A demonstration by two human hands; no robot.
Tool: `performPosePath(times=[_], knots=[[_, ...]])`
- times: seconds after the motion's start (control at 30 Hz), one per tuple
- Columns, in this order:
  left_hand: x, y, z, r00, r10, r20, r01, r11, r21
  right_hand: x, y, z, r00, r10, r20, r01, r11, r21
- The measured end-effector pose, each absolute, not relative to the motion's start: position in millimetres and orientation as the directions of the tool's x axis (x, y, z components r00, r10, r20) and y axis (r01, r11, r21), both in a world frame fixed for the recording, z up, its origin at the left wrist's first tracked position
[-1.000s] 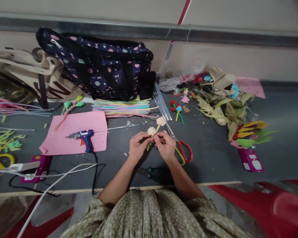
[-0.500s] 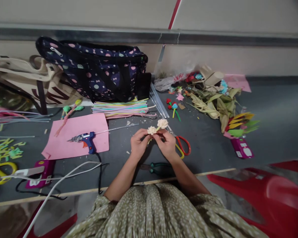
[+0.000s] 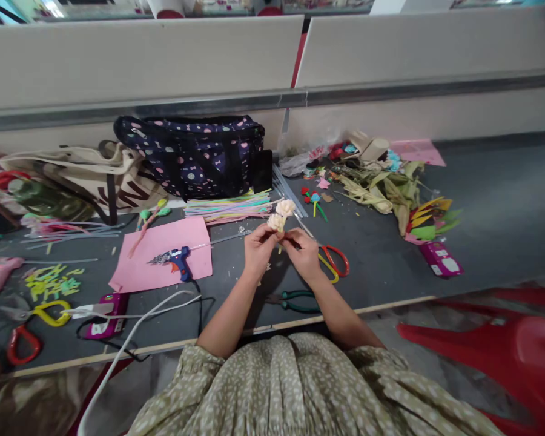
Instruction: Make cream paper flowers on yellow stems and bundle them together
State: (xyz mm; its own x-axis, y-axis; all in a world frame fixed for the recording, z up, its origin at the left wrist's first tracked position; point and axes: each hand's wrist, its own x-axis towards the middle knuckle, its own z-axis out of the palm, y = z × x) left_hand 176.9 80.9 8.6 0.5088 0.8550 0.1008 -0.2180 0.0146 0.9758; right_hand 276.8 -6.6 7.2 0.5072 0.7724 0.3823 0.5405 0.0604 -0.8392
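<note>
Two cream pipe-cleaner flowers (image 3: 283, 210) with pale stems are pinched between my hands above the dark table (image 3: 376, 254). My left hand (image 3: 258, 249) closes thumb and fingers on the stem just under the lower bloom. From the other side, my right hand (image 3: 303, 251) has its fingertips closed on the same stems. Red-and-yellow-handled scissors (image 3: 336, 260) lie right of my right hand, partly behind it. Green-handled pliers (image 3: 295, 301) rest below my hands, partly under my right forearm.
A blue glue gun (image 3: 178, 261) lies on a pink sheet (image 3: 138, 266) at left, its cord running to the table edge. Pastel pipe cleaners (image 3: 229, 207) lie before a patterned bag (image 3: 200, 157). Dried husks (image 3: 372, 191) and a purple box (image 3: 441, 259) are at right.
The two blooms have come closer together, one above the other, and the stems stand more upright. My view has tilted up and shifted left, so more of the left side shows.
</note>
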Motion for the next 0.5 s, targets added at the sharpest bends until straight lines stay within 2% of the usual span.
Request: performPosePath(times=[0.27,0.4,0.5], knots=[[172,83,13,0.558,0.794,0.241,-0.213,-0.144,0.966,276,-11,5,0.482,0.8,0.358,0.567,0.026,-0.823],[176,83,7,0.502,0.852,0.147,-0.199,-0.051,0.979,298,-25,7,0.5,0.808,0.312,0.541,-0.01,-0.841],[178,84,2,0.466,0.879,0.099,-0.188,-0.011,0.982,325,-43,0,0.605,0.758,0.244,0.588,-0.22,-0.778]])
